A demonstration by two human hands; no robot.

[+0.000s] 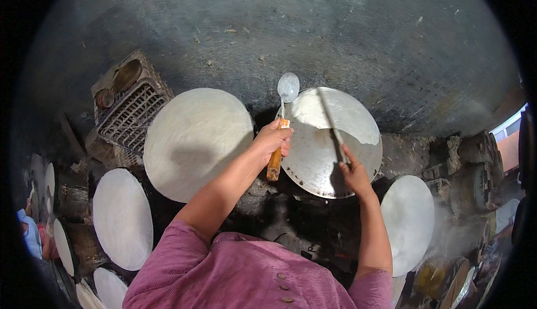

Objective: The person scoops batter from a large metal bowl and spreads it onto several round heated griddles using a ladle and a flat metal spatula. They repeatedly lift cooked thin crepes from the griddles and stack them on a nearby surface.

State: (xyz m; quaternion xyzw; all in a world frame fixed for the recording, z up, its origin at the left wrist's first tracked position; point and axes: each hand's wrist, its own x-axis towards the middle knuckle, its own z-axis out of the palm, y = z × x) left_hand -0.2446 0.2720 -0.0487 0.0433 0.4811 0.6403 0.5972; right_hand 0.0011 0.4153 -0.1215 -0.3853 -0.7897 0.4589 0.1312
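My left hand grips the orange wooden handle of a metal ladle, whose whitish, wet-looking bowl points away from me, beside the far left rim of a round metal griddle. Between thumb and fingers, my right hand holds a long thin stick. The stick reaches across the griddle to its far edge. White batter covers the far part of that plate, while its near part shows bare metal. To the left, another round plate is coated with an even whitish layer.
A plastic crate sits against the dark wall at the back left. More white-topped round plates stand at the left and right. Blackened stove parts line the right side. A person in blue shows at the far left.
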